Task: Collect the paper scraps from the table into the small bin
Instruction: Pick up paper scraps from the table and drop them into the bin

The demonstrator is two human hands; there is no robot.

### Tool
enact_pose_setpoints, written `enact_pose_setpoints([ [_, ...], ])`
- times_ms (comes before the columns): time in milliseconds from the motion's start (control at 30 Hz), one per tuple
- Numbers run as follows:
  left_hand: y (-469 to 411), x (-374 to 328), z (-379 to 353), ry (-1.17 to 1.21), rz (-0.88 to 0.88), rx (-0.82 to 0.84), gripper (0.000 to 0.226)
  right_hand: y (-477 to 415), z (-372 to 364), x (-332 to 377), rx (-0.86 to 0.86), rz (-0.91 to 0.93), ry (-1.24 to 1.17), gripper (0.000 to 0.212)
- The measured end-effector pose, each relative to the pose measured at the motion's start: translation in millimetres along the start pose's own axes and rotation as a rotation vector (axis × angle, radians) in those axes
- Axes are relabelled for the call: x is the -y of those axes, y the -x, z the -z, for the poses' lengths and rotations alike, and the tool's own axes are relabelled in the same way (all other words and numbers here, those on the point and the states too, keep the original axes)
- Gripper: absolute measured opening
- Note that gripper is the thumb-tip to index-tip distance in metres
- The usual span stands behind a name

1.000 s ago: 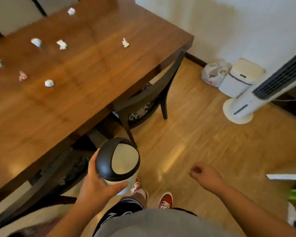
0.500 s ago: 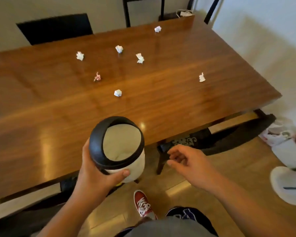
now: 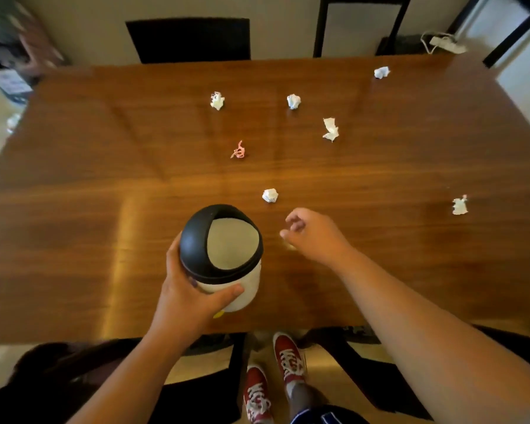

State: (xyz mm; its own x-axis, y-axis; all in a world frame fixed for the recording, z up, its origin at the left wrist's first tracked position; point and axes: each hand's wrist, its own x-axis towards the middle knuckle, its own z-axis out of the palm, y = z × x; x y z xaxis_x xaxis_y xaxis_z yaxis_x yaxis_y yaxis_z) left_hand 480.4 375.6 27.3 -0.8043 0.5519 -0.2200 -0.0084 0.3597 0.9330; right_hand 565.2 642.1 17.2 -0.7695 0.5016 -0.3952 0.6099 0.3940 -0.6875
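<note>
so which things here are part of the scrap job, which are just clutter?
Job:
small bin, held in the left hand
right hand, empty, fingers loose
six white paper scraps, e.g. nearest one
pink scrap
table

Clutter:
chairs
power strip

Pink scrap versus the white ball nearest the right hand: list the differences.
The pink scrap is pinkish and thin, a twisted strip; the white ball is white and tightly wadded. The pink scrap lies farther up the table; the white ball sits just beyond the right hand. Both lie loose, untouched.
</note>
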Motion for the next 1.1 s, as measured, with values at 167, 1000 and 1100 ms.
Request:
enact_pose_setpoints([
  [167,-31.5,5.1,-12.6,0.044,0.076,-0.096,0.135,-97.7,-12.2,5.9,-0.076,0.062,0.255,0.054],
  [1000,35.1,11.9,20.5,0.124,0.021,-0.12,0.114,85.1,67.4,105.8,-0.69,0.639,-0.447,0.023],
  [1100,45.5,6.4,23.3,0.144,-0.003,-0.104,0.113,127.4,73.4,140.7,-0.831,0.88,-0.527,0.023],
])
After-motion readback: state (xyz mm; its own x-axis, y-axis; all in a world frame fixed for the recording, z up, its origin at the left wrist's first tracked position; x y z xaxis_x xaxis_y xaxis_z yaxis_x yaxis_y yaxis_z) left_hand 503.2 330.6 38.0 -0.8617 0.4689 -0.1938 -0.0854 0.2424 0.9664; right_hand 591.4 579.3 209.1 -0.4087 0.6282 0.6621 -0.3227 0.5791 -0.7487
